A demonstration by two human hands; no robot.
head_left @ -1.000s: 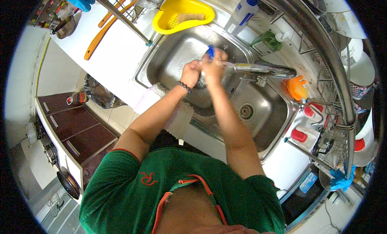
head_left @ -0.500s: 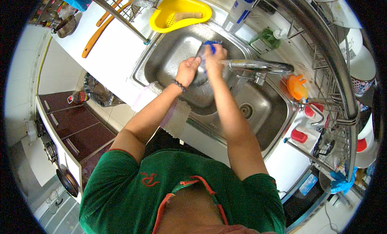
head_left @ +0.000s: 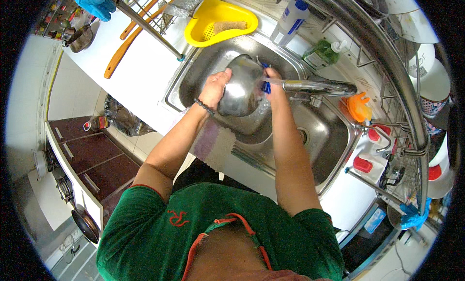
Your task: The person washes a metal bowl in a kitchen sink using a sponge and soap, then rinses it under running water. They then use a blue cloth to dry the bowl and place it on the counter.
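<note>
A shiny metal bowl (head_left: 241,89) is held tilted over the left sink basin (head_left: 193,82), its rounded outside facing up. My left hand (head_left: 214,89) grips the bowl's left side, thumb on the metal. At the opposite side, my right hand (head_left: 275,85) is closed on a blue scrubbing cloth (head_left: 266,83) pressed against the bowl; part of the cloth is hidden behind the hand and bowl. Water runs from the faucet (head_left: 319,87) onto the bowl's right side, beside the right hand.
A yellow strainer (head_left: 193,34) with a tan scrubber sits at the basin's far corner. A white bottle (head_left: 290,23) and a green soap bottle (head_left: 320,54) stand behind the sink. The second basin (head_left: 324,131) lies right. A light cloth (head_left: 213,143) hangs over the front edge. A metal rack arches overhead.
The bowl has turned, and its rounded outside now faces up. My hands have moved apart, the left one leftward and the right one rightward with the blue cloth.
</note>
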